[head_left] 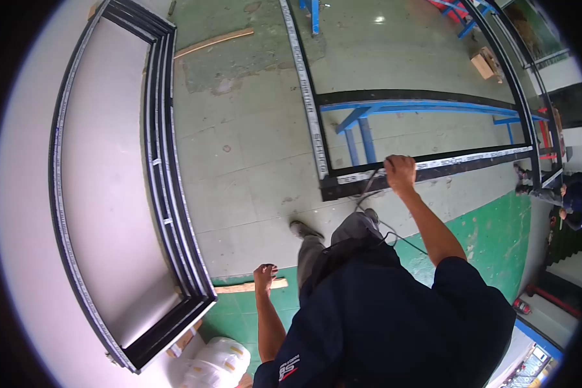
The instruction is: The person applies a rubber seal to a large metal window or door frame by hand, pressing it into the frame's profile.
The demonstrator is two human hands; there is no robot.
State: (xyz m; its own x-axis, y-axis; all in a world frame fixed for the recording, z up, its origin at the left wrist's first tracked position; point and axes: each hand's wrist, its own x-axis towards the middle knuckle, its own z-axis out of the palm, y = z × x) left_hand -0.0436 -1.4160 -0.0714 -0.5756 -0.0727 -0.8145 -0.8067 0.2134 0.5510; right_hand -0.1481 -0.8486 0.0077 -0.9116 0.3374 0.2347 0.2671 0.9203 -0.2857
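My right hand (401, 172) rests on the near bar of a large black metal frame (459, 159) with white printed tape along it. Its fingers are bent around a thin dark flexible strip (366, 189), which hangs in loops past the frame's near corner and runs down beside my leg. The fingertips are partly hidden by the back of the hand. My left hand (264, 275) is out to the side at a lower height, fingers loosely curled with a gap between them. Nothing is visible in it. Below it on the floor is a wooden strip (252, 286).
Blue trestles (362, 132) support the frame. Another black frame (168, 174) leans on the white wall at left. White wrapped rolls (216, 363) stand below it. A wooden lath (215, 43) and a cardboard box (485, 64) lie on the floor. Another person (572, 197) is at far right.
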